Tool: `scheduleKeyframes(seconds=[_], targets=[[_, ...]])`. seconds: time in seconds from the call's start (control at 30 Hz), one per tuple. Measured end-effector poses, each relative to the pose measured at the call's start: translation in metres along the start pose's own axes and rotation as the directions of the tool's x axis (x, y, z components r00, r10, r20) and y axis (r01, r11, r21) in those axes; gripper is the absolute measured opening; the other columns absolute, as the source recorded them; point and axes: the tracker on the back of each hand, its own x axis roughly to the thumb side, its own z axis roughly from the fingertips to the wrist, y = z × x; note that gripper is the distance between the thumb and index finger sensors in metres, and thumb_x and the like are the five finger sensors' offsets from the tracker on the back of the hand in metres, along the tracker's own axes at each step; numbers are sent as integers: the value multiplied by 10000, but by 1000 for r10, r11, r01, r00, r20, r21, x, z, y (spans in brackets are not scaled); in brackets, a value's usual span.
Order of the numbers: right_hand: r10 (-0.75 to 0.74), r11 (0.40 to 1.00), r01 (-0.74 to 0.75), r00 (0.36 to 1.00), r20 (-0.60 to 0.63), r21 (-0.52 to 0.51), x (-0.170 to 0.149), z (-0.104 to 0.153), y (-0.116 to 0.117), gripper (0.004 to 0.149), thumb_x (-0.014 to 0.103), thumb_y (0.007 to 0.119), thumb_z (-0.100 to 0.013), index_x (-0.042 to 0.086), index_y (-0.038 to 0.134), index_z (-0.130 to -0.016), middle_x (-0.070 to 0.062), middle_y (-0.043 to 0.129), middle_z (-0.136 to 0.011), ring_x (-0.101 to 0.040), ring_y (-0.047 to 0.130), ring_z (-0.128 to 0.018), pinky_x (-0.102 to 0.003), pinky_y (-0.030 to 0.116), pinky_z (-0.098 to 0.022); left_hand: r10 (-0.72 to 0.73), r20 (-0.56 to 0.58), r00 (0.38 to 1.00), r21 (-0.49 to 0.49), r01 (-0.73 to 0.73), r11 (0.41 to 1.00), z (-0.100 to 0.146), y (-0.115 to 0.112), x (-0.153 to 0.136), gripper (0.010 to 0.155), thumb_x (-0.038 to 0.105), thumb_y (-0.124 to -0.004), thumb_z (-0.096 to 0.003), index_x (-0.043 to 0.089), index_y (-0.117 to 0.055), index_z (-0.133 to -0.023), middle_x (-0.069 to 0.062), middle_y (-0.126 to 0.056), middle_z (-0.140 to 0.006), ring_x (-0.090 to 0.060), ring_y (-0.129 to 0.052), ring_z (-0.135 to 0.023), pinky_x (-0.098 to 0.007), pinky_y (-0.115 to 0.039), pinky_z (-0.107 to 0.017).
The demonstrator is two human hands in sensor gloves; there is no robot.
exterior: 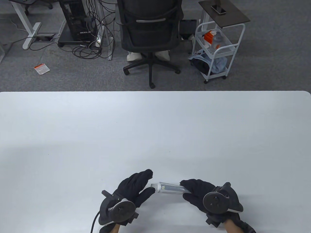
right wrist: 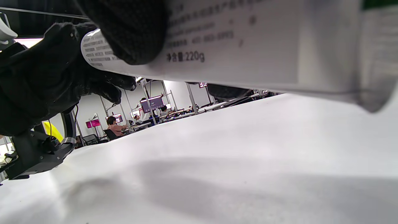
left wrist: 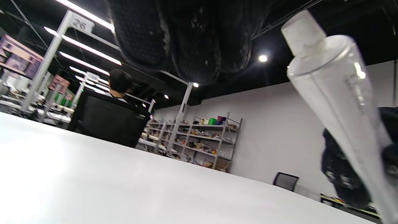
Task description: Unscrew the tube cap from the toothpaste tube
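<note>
A silver-white toothpaste tube (exterior: pixel 170 188) is held level just above the white table (exterior: pixel 155 133), near its front edge. My right hand (exterior: pixel 194 191) grips the tube's body; in the right wrist view a fingertip (right wrist: pixel 130 34) presses on the printed tube (right wrist: pixel 248 46). The tube's small white cap end (exterior: pixel 153 186) points left. My left hand (exterior: pixel 150 182) is spread open around that end, forefinger above and thumb below, not touching it. In the left wrist view the fingers (left wrist: pixel 186 40) hang apart from the cap end (left wrist: pixel 303 31) and tube (left wrist: pixel 339 102).
Beyond the table's far edge stand a black office chair (exterior: pixel 150 26), a white trolley (exterior: pixel 216 48) and a computer tower with cables (exterior: pixel 77 21) on the grey carpet. My left hand also shows at the left of the right wrist view (right wrist: pixel 40 81).
</note>
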Motion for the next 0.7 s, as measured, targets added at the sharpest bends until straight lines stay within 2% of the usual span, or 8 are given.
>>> scheduleKeyframes(seconds=[0.07,0.17,0.3,0.4,0.57,0.63,0.7], targets=[[-6,1000,6,1000,-2,-3,-1,0,-1,526,257,759,-570,122,554,-1035,-293,669,-1019,-517,733,-864,-610,681,-618,1,10,1000,-31,-1,1000,-1,0,1,617,591,-568,-565,356,-504,-1132,86,-756,-1119,-153,-897,-971,-424,-833,-669],[-12,1000,12,1000,-1,-7,-1,0,-2,527,256,759,-571,120,554,-1036,-295,669,-1019,-517,734,-863,-610,681,-618,-36,23,999,-50,37,998,-2,-2,3,551,543,-610,-575,407,-538,-1104,123,-786,-1088,-114,-929,-933,-395,-851,-656],[-4,1000,4,1000,2,-5,-1,1,-1,525,256,760,-570,120,556,-1035,-296,671,-1018,-518,734,-862,-610,681,-617,-54,21,998,-49,55,997,-2,-3,6,487,524,-625,-569,390,-649,-1036,161,-896,-935,-50,-1007,-767,-331,-885,-591],[-12,1000,12,1000,12,2,0,1,-1,526,256,760,-570,119,556,-1035,-297,671,-1017,-519,735,-861,-611,682,-615,-12,18,1000,-42,13,999,-2,-3,3,480,561,-583,-568,361,-736,-977,144,-953,-838,-58,-1035,-674,-325,-893,-552],[-5,1000,4,1000,21,15,2,0,0,526,257,760,-570,119,557,-1035,-298,673,-1016,-517,738,-860,-609,684,-615,19,-9,1000,-24,-19,1000,-2,-2,1,497,602,-540,-564,331,-882,-802,105,-1037,-618,-81,-1069,-486,-332,-911,-451],[-4,1000,4,1000,18,17,2,0,1,526,257,760,-570,119,556,-1036,-297,673,-1016,-518,738,-859,-609,684,-615,-15,-16,1000,-14,14,1000,-2,-3,2,517,614,-525,-561,330,-885,-802,104,-1040,-618,-82,-1070,-486,-333,-912,-449],[-4,1000,3,1000,15,16,1,0,0,525,257,760,-570,120,558,-1035,-296,672,-1017,-517,736,-861,-610,683,-615,-26,-20,999,-2,26,1000,-1,-3,2,561,632,-507,-555,322,-835,-888,98,-1017,-722,-94,-1064,-576,-348,-903,-493]])
